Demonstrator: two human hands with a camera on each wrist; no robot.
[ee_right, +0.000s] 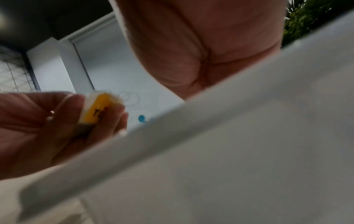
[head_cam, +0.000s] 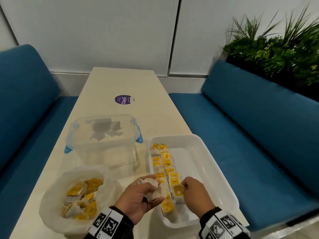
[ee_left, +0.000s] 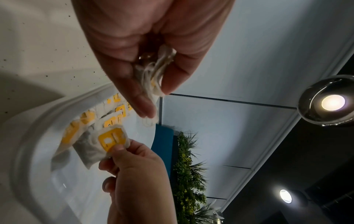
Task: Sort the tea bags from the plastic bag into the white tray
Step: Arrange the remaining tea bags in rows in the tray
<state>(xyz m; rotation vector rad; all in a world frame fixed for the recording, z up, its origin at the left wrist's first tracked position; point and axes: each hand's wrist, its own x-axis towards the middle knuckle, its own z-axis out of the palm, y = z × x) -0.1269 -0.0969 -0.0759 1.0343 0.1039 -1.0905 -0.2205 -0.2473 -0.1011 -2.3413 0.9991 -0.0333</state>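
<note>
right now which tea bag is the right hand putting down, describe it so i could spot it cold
Start at the white tray on the table's near right corner, where tea bags lie in two rows along its left side. Follow the right row to its near end. The tea bag there is pinched at its yellow tag by the right hand, the only one in the tray with fingers on it.

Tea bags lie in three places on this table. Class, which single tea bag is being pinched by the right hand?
The tea bag at the near end of the white tray's right-hand row: the right hand pinches its yellow tag.
</note>
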